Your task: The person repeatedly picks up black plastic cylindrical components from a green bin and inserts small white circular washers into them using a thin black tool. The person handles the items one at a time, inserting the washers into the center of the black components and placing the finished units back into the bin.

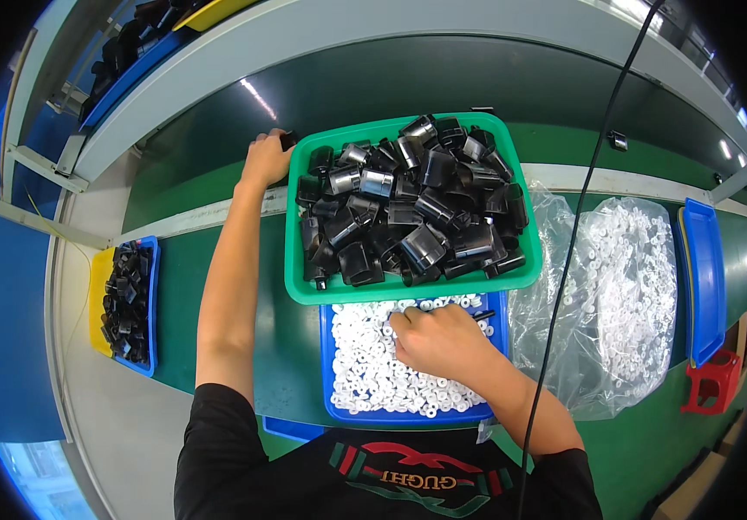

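My left hand [265, 159] reaches far out to the left of a green tray [297, 286] and holds a small black plastic part [287, 139] at its fingertips over the dark belt. The green tray is heaped with black and silver plastic housings [412, 204]. Nearer me, a blue tray [325, 347] is full of small white rings [363, 368]. My right hand [438, 342] rests in that blue tray with its fingers curled down among the white rings; whether it grips any is hidden. A thin black tool tip [483, 316] shows beside it.
A clear plastic bag of white rings [616, 295] lies at the right, with a blue tray [704, 277] and a red block [711, 381] beyond it. At the left a blue bin [126, 299] holds small black parts. A black cable [577, 225] hangs across the right side.
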`<state>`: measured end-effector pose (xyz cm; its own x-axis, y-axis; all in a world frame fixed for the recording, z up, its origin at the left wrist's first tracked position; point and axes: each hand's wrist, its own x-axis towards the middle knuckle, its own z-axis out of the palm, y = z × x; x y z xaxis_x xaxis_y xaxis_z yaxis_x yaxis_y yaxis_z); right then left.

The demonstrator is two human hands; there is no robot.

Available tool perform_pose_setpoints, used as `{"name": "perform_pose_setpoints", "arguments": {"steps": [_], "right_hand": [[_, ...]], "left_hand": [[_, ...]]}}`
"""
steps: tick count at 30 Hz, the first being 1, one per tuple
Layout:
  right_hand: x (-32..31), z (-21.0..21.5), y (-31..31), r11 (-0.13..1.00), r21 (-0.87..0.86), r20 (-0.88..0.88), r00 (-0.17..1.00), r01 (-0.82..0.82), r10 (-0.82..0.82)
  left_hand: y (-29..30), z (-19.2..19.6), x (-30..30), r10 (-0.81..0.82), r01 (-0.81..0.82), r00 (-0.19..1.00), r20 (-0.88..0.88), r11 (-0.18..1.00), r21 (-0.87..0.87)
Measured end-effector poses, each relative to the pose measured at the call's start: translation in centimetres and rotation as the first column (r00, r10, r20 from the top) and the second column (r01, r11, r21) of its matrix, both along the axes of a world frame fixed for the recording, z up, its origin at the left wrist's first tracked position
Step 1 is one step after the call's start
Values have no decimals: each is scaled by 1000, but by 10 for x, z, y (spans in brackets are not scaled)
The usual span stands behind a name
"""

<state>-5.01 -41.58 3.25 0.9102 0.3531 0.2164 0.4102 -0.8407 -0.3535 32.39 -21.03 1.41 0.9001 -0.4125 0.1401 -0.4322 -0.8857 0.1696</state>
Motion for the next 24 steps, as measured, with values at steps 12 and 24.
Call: {"name": "perform_pose_setpoints", "arguments": {"steps": [12, 24], "right_hand": [[-2, 0, 1, 1000, 8, -12, 1000, 1, 0], [1, 20, -2, 995, 97, 15, 999, -35, 33]], "left_hand": [[-12, 67, -119, -149, 166, 986, 78, 939, -301], [1, 71, -165, -231, 209, 972, 51, 741, -638]]}}
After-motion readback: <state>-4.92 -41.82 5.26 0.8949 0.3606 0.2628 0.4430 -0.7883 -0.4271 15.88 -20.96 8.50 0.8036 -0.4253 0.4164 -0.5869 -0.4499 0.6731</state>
